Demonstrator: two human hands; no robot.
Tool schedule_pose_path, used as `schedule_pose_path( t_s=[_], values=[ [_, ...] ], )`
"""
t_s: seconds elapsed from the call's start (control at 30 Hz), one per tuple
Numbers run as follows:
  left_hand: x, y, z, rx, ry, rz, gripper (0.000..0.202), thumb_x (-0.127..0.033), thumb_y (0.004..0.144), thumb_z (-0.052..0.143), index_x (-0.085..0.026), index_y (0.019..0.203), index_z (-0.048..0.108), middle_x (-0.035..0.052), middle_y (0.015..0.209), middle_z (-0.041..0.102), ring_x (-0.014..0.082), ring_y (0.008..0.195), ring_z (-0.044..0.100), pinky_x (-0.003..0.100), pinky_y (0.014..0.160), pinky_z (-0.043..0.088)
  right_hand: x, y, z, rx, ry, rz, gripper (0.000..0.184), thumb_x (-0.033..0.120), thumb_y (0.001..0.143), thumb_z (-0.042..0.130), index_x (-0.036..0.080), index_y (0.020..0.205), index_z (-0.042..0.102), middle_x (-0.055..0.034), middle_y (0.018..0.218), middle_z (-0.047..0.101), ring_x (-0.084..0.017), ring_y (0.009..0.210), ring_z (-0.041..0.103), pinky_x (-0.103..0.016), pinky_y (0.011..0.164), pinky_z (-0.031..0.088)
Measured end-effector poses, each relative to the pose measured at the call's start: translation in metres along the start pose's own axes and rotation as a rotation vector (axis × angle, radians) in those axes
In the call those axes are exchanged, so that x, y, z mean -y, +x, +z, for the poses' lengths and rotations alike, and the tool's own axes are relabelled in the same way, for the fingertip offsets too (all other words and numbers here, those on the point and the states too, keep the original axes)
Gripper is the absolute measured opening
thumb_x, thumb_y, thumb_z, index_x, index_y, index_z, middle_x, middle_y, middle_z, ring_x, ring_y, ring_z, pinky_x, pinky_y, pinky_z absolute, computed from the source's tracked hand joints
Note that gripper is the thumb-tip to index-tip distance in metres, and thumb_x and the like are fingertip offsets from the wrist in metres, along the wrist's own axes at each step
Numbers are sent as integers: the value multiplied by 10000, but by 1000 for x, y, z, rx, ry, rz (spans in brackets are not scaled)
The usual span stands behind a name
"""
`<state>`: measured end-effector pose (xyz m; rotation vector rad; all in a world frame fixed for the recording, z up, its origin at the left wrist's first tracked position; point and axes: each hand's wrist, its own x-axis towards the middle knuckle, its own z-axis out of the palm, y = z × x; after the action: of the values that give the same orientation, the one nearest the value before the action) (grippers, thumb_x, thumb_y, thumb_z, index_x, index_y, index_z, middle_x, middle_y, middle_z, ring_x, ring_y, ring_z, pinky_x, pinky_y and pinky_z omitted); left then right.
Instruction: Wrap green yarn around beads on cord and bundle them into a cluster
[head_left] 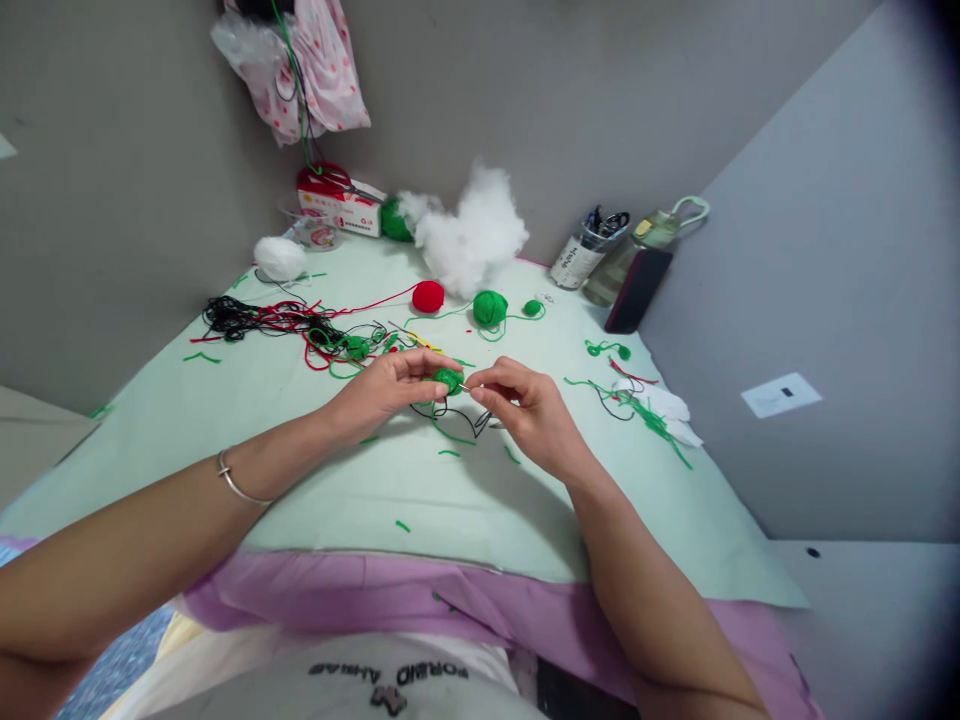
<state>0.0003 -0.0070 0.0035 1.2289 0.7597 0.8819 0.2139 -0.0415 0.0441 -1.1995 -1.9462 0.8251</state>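
Observation:
My left hand point(405, 385) pinches a small green yarn piece point(450, 379) between thumb and fingers, above the middle of the table. From the right, my right hand point(521, 400) grips a thin metal needle-like tool point(466, 388) whose tip meets the green piece. Whether it is a needle or a crochet hook is too small to tell. Loose black yarn point(478, 425) and a green strand hang or lie just below the hands. Behind my left hand lies a yellow-handled tool point(424, 342), partly covered by yarn.
A red yarn ball point(428, 296), a green yarn ball point(490, 309) and white stuffing point(480, 235) sit farther back. Tangled black yarn point(232, 318) lies left. Red scissors point(326, 180) rest on a box point(341, 210). A pen cup point(577, 262), bottle point(607, 280) and phone point(639, 290) stand right.

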Motion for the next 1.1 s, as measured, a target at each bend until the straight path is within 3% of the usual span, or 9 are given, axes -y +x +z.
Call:
schedule_pose_path(
  t_s=[0.3, 0.47, 0.67, 0.8, 0.93, 1.03, 1.1],
  values=[
    [-9, -4, 5, -15, -132, -36, 332, -324, 718, 831, -193, 1009, 741, 23, 936, 695, 139, 777, 628, 323, 816, 486, -9, 4, 15, -49, 277, 115, 201, 368, 876, 668, 168, 854, 666, 20, 712, 544, -101, 613, 407, -255, 575, 329],
    [0, -2, 2, -36, -72, -15, 346, -340, 731, 826, -207, 1038, 742, 30, 1001, 703, 148, 829, 628, 337, 875, 490, -14, 7, 27, -119, 276, 170, 201, 363, 847, 656, 173, 789, 622, 29, 681, 514, -99, 591, 396, -246, 556, 342],
    [3, -2, 4, -56, 110, 75, 331, -380, 763, 799, -217, 1047, 753, 44, 1070, 710, 205, 996, 636, 363, 943, 483, -7, 4, 28, -107, 220, 179, 114, 303, 870, 597, 199, 897, 557, 19, 750, 588, -118, 602, 555, -255, 590, 450],
    [1, -3, 6, -64, 118, 99, 325, -383, 771, 789, -207, 1042, 747, 49, 1075, 721, 222, 1030, 646, 373, 969, 479, 2, -1, 30, -174, -132, -13, 54, 257, 958, 491, 223, 950, 532, -29, 876, 655, -148, 734, 629, -262, 655, 443],
    [7, -1, 5, -68, 123, 108, 327, -383, 755, 800, -199, 1019, 741, 50, 1076, 723, 218, 1023, 649, 359, 961, 481, 6, 1, 32, -57, -577, -87, 133, 234, 998, 458, 216, 1025, 587, -65, 890, 696, -174, 726, 616, -269, 549, 274],
    [11, 0, 6, -54, 117, 98, 319, -372, 719, 814, -185, 963, 731, 45, 1017, 723, 217, 985, 650, 356, 940, 489, 6, 4, 32, -15, -722, -90, 172, 204, 992, 461, 213, 985, 632, -61, 846, 679, -159, 652, 567, -287, 525, 190],
    [11, 0, 7, -43, 135, 80, 317, -368, 701, 815, -178, 937, 724, 43, 966, 719, 218, 944, 651, 353, 904, 497, 8, 5, 32, -51, -713, -115, 179, 187, 969, 487, 214, 909, 653, -63, 865, 666, -150, 666, 562, -284, 521, 206]
  ],
)
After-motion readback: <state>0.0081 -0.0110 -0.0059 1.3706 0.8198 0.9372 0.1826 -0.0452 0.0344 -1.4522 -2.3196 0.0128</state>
